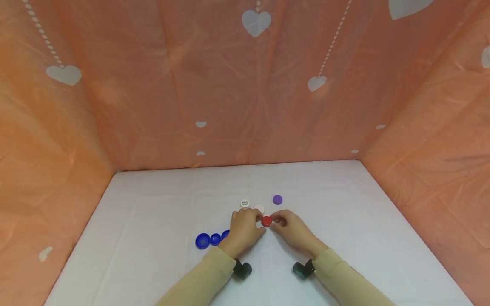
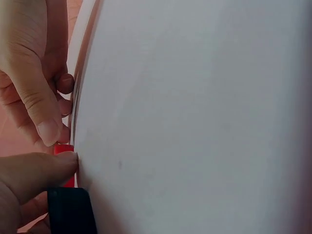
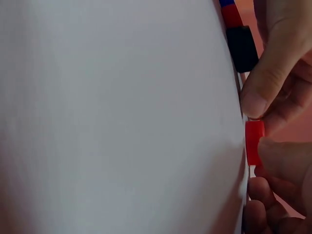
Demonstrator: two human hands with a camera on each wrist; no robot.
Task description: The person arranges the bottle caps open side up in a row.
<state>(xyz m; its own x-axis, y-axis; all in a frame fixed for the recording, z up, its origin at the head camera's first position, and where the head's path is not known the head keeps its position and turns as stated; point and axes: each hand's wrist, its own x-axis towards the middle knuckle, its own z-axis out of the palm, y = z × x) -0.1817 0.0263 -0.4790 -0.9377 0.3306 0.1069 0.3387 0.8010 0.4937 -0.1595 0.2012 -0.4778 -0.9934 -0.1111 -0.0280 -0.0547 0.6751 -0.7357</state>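
Observation:
Between my two hands a small red bottle cap (image 1: 266,221) stands on the white table, its side upright in the right wrist view. From the left, the thumb and fingers of my left hand (image 1: 245,227) pinch it. My right hand (image 1: 294,229) pinches it from the other side, with the thumb against its edge. A dark block (image 3: 242,48) and another red piece (image 3: 231,15) line up beside the left hand. That hand and wrist hide them in the head view. Left of the wrist lie blue caps (image 1: 215,239) in a row.
A purple cap (image 1: 277,199) lies beyond the right hand. Behind the left hand are a white cap with dark writing (image 1: 245,204) and a plain white one (image 1: 259,208). Orange cloth (image 1: 245,106) with pale hearts walls the table (image 1: 153,212) at the back and sides.

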